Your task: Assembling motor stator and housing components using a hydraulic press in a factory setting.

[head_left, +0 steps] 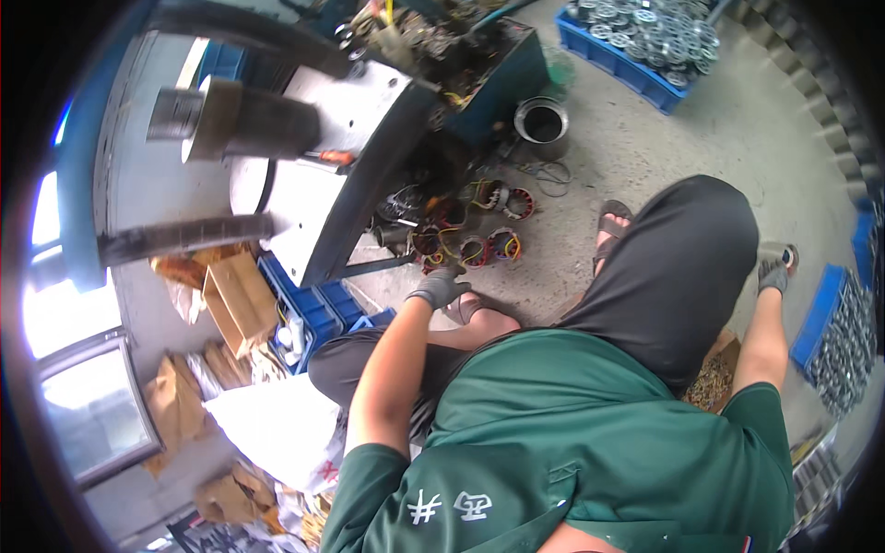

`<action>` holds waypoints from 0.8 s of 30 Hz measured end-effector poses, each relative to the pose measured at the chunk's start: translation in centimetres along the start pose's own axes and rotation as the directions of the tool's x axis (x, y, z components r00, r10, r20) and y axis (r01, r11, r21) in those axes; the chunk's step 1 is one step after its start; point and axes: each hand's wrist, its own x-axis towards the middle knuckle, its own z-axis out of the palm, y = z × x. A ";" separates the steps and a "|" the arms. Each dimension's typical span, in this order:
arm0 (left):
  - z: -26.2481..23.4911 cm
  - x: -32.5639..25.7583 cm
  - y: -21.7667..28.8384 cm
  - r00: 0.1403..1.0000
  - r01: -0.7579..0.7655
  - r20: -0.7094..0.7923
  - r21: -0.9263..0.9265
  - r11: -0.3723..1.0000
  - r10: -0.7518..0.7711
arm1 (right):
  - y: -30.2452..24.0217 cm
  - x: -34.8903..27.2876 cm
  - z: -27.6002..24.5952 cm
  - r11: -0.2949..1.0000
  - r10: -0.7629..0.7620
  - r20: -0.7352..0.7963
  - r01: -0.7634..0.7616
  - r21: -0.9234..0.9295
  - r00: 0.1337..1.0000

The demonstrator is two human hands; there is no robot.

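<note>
Your green shirt [590, 442] is filling the lower frame, closest to the lens, w/ your dark trousers [687, 267] bending up over the knee in the middle. You're sitting low over the concrete floor [645, 147], sandalled foot [610, 226] sticking out past the knee.

Left hand [439, 288], in a grey glove, is reaching down to the pile of wound motor stators [466, 241] lying on the floor by the machine base; fingers are curling onto one at the near edge of the pile, gripping it as far as I can tell. The stators are showing copper coils w/ red and yellow leads, clustered together, some touching.

Right hand [772, 272], also gloved, is out to your right side, closing round a small grey object [774, 251]; can't tell what it is. Just beside it a blue crate [820, 313] is holding metal parts.

Further off: another blue crate [613, 55] of round metal rings at top right, a steel cylinder can [542, 124] standing upright on the floor near the stators, a big machine w/ a white plate [313, 184] to the left, blue bins [318, 309] under it, a cardboard box [241, 300] and a white sack [277, 424] lower left
</note>
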 end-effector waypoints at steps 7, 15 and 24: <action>8.5 5.1 0.9 0.977 0.197 -0.076 -0.059 0.979 -0.201 | -6.1 0.8 -1.3 0.978 0.100 0.465 -0.002 -0.207 0.880; 7.7 6.6 -7.9 0.949 0.255 -0.143 -0.178 0.950 -0.281 | -6.1 -11.7 15.1 0.941 -0.042 0.745 0.276 -0.194 0.665; 7.6 9.8 -4.6 0.956 0.266 -0.024 -0.350 0.898 -0.293 | -16.8 -46.4 28.0 0.445 -0.313 0.867 0.867 -0.226 0.387</action>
